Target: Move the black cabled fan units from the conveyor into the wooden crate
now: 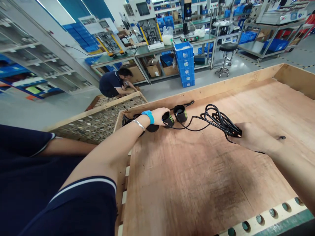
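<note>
My left hand [158,115], with a blue watch and a silver bangle on its wrist, is closed around a black cylinder [168,120] with a yellow-green label; its fingers are partly hidden. Right beside it stands a second black open-topped cylinder [180,113], upright on the wooden board. A looped bundle of black cable [216,121] is gripped at its near end by my right hand [253,136]. One strand runs from this bundle across the board toward the cylinders. Under my left wrist lies another dark rounded piece [153,127], mostly covered.
The plywood board [177,177] has a raised wooden rim [221,87] and a strip with holes [273,213] near me. Beyond the left edge is a perforated panel [91,121]. A person [112,83] crouches behind it; stacked blue crates [185,64] and a stool [225,54] stand farther back.
</note>
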The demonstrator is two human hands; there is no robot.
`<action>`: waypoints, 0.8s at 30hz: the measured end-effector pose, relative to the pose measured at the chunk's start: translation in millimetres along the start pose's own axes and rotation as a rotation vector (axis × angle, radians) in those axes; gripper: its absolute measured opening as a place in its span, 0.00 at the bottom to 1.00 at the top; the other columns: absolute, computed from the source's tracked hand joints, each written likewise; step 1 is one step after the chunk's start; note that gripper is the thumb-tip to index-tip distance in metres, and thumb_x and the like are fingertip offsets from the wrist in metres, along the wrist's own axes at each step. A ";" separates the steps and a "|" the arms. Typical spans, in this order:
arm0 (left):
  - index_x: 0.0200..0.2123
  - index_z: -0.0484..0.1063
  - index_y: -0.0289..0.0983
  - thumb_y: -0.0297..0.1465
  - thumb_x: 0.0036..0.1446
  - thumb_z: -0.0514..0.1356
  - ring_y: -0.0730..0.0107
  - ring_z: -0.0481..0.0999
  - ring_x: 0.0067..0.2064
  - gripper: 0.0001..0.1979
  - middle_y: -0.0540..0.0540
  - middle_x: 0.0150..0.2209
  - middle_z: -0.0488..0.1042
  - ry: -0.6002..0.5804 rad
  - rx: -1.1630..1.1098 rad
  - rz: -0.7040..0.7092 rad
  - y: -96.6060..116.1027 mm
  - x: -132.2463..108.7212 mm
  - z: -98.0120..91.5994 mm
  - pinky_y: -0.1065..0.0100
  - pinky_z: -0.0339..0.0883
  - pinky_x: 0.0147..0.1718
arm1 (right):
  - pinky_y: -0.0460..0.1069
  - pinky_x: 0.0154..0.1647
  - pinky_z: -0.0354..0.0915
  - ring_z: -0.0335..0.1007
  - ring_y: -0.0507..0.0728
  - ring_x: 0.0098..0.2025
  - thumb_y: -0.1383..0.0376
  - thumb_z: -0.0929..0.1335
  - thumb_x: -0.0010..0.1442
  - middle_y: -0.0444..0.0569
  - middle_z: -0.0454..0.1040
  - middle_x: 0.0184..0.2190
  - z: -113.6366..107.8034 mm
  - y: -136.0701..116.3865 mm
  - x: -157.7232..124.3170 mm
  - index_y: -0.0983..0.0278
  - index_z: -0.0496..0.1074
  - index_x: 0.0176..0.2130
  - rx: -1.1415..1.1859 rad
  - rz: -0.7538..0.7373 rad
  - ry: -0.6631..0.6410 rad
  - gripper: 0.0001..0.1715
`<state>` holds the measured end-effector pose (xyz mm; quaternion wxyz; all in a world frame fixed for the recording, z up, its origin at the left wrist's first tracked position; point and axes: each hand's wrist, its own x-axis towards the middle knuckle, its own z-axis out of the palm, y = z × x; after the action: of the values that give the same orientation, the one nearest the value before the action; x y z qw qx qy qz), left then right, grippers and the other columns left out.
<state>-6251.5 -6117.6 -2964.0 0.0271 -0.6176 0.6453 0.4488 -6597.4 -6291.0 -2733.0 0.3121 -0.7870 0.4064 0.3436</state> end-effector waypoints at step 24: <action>0.62 0.59 0.43 0.39 0.38 0.68 0.49 0.72 0.51 0.45 0.39 0.53 0.66 -0.179 0.093 -0.083 53.6 64.3 -37.5 0.57 0.65 0.51 | 0.46 0.25 0.57 0.65 0.53 0.23 0.62 0.67 0.51 0.44 0.70 0.21 2.3 -13.0 5.0 0.62 0.68 0.26 0.072 -0.004 -0.024 0.06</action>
<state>-6291.2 -6199.1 -2950.3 0.1320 -0.5992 0.6344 0.4702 -6584.8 -6285.2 -2735.5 0.3458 -0.7718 0.4131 0.3377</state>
